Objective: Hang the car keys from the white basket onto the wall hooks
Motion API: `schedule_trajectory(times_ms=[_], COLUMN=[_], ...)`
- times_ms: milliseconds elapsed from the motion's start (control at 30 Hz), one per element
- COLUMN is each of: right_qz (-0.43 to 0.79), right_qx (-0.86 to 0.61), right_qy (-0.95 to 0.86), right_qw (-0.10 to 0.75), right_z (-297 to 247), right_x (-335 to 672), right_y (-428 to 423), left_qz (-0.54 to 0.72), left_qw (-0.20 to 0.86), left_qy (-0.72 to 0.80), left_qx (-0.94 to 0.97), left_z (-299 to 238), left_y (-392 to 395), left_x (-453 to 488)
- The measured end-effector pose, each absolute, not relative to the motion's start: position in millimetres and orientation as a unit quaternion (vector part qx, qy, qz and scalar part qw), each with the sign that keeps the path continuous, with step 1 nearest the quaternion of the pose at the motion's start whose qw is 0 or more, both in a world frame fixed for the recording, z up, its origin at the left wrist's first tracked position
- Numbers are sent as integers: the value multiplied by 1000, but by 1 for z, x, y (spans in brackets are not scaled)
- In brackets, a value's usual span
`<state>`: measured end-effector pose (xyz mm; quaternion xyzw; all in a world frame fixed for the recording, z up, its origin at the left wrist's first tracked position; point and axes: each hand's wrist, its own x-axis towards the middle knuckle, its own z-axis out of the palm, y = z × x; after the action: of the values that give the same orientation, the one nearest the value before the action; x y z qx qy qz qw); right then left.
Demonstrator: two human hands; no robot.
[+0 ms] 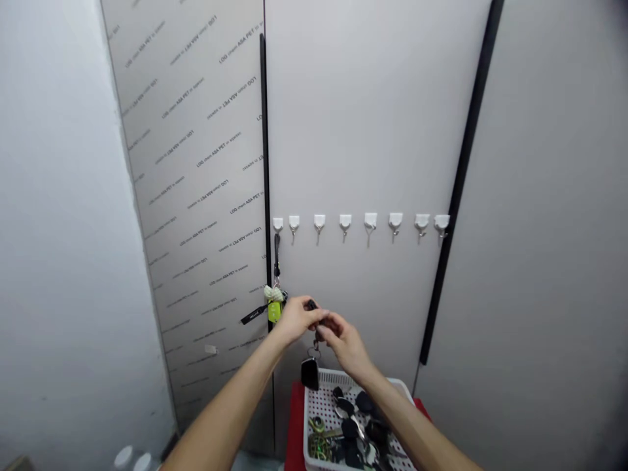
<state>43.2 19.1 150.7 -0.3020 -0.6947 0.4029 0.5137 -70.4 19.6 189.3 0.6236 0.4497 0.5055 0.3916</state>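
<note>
Both my hands meet in front of the cabinet door, below the row of hooks. My left hand (297, 319) pinches the dark strap end of a keychain. Close against it, my right hand (343, 340) grips the same strap a little lower. From the strap hangs a metal ring with a black fob (310, 373), just over the basket's back left corner. A white perforated basket (338, 377) below holds several keys and dark fobs (349, 428). Left of my hands, another keychain (275, 310) with a yellow-green tag and black strap hangs from the leftmost hook (278, 225).
Several white adhesive hooks (345, 222) run in a row across the grey door (373, 131). Black handle strips (461, 176) border it on both sides. The basket rests on a red surface (295, 418). A pale wall (59, 229) stands at left.
</note>
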Motion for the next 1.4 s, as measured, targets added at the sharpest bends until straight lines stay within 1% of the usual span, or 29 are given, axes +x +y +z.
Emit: schedule_trajectory(times_ms=[100, 233, 333, 433, 567, 767, 933, 1033, 1133, 1267, 1333, 1400], right_qz=[413, 412, 404, 400, 379, 370, 361, 350, 317, 290, 298, 304], right_qx=[-306, -313, -317, -339, -362, -416, -441, -457, -461, -445, -440, -444], right_qy=[-669, -637, -627, -625, -638, -649, -651, -650, -668, -707, -734, -766], right_qw=[537, 572, 586, 579, 564, 519, 501, 495, 491, 466, 423, 352], right_z=[179, 223, 250, 267, 275, 272, 261, 258, 254, 233, 210, 178], right_x=[24, 5, -8, -18, -27, -31, -28, -27, -24, -3, 16, 39], right_y=[30, 48, 62, 74, 87, 99, 109, 116, 114, 94, 78, 62], left_qz=[562, 652, 695, 716, 728, 694, 633, 604, 583, 573, 575, 561], left_qw=[398, 416, 416, 391, 337, 247, 139, 106, 98, 123, 136, 153], left_qy=[410, 363, 339, 349, 390, 455, 515, 542, 552, 546, 532, 521], left_qx=[599, 519, 479, 461, 451, 500, 561, 574, 588, 599, 607, 625], left_z=[209, 237, 257, 270, 272, 264, 256, 252, 250, 238, 221, 194], left_y=[27, 44, 57, 64, 67, 77, 89, 93, 91, 81, 71, 57], left_x=[-83, -97, -101, -102, -105, -113, -113, -112, -112, -113, -110, -103])
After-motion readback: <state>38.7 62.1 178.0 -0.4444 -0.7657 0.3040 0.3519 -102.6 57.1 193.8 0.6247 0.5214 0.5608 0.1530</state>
